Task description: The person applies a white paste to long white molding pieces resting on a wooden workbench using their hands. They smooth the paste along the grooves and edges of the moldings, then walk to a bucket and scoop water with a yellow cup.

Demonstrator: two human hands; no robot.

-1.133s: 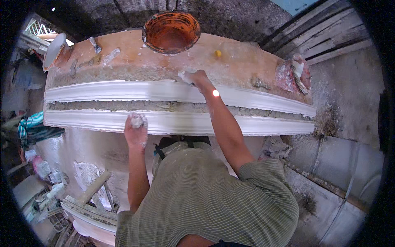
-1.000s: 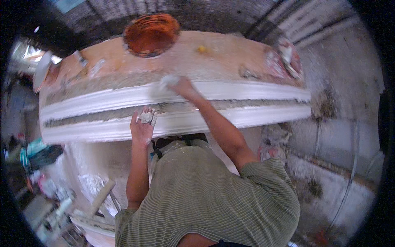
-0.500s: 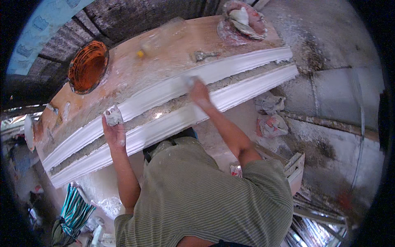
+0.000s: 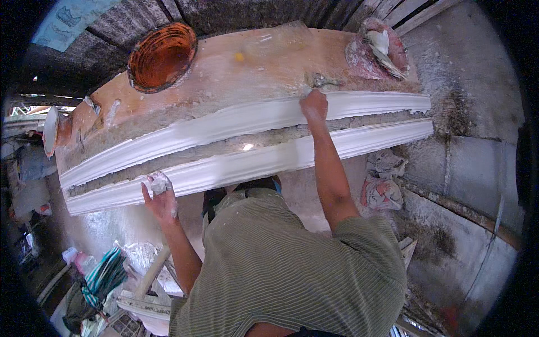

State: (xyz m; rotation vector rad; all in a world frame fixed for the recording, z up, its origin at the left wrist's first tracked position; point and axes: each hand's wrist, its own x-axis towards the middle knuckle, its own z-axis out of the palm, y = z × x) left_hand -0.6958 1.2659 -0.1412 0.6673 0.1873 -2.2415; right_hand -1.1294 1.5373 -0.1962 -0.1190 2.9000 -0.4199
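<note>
Two long white plaster mouldings lie side by side on the bench, the far moulding point(image 4: 241, 117) and the near moulding point(image 4: 269, 158), with a rough grey strip between them. My left hand point(image 4: 164, 206), palm up at the near moulding's front edge, carries a lump of white plaster point(image 4: 160, 183). At the far moulding's back edge, right of the middle, my right hand point(image 4: 314, 106) is closed. Something pale shows at its fingertips, too small and blurred to name. Just beyond it lies a plaster-smeared tool point(image 4: 327, 80).
An orange-lined basin point(image 4: 163, 59) stands at the bench's back left. A plaster-coated bowl point(image 4: 387, 50) with white material sits at the back right. A pale sheet point(image 4: 281, 40) lies on the brown bench top point(image 4: 216, 73). Crumpled bags point(image 4: 382, 191) rest beyond the near moulding, low right.
The whole view has shifted. My right hand has moved right along the far moulding to its back edge. My left hand, still with the plaster, has drawn back from the far moulding toward me.
</note>
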